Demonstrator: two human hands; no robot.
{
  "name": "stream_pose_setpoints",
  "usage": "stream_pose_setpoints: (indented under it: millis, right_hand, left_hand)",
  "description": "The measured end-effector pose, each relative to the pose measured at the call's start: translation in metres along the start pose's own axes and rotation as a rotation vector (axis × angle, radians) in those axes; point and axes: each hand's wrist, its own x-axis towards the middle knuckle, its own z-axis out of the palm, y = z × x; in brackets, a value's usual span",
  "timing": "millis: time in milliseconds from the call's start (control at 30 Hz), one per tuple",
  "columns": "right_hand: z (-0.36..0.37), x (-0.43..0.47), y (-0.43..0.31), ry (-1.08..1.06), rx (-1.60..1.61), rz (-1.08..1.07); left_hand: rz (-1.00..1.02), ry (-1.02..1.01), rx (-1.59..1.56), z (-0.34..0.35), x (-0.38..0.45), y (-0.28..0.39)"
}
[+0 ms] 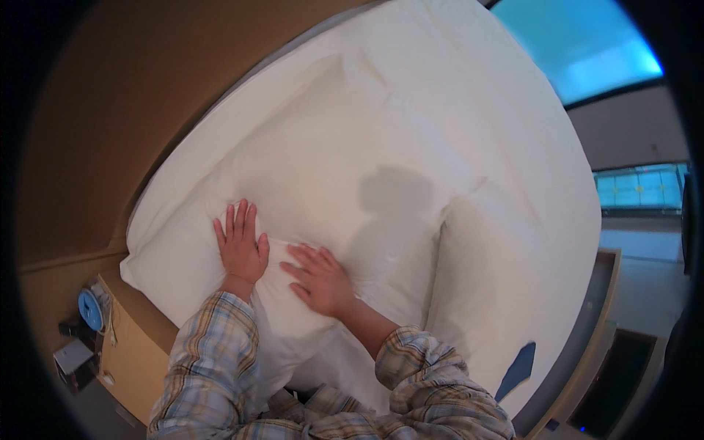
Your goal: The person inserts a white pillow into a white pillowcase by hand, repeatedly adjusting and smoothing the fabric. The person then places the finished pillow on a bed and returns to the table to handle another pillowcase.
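Observation:
A large padded piece of white bedding [308, 148], whether duvet or pillow I cannot tell, lies on a bed covered with a white sheet [484, 99]. On its near left part, my left hand [242, 253] rests palm down with the fingers spread. Just to the right, my right hand [323, 279] lies slightly blurred on the same white fabric, its fingers apart and pointing up and left. Neither hand grips anything. Creases run through the cloth around both hands. A raised white fold [489, 269] stands to the right, with a dark gap along its left side.
A brown panel [121, 99] borders the bed's left side. At lower left stands a wooden cabinet [135, 352], with a round blue object [90, 309] beside it. A wooden bed-frame edge [597, 308] curves along the right. A dark blue patch [517, 371] shows on the bed's near right.

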Motion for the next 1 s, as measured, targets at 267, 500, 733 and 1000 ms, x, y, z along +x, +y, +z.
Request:
stream_pose_setpoints:
  millis: [267, 500, 733, 1000]
  right_hand:
    - [0.005, -0.042, 0.044, 0.751, -0.149, 0.784]
    - [-0.008, -0.046, 0.035, 0.855, 1.372, 1.148]
    - [-0.049, -0.003, 0.001, 0.935, 1.462, 0.930]
    - [-0.083, 0.066, 0.014, 0.932, 1.348, 0.777]
  left_hand:
    - [0.005, -0.121, -0.124, -0.039, 0.026, 0.004]
    - [-0.376, -0.403, -0.248, -0.077, 0.105, -0.048]
    - [-0.448, -0.392, -0.804, -0.126, 0.146, -0.055]
    - [-0.176, 0.010, -0.500, -0.146, 0.216, -0.063]
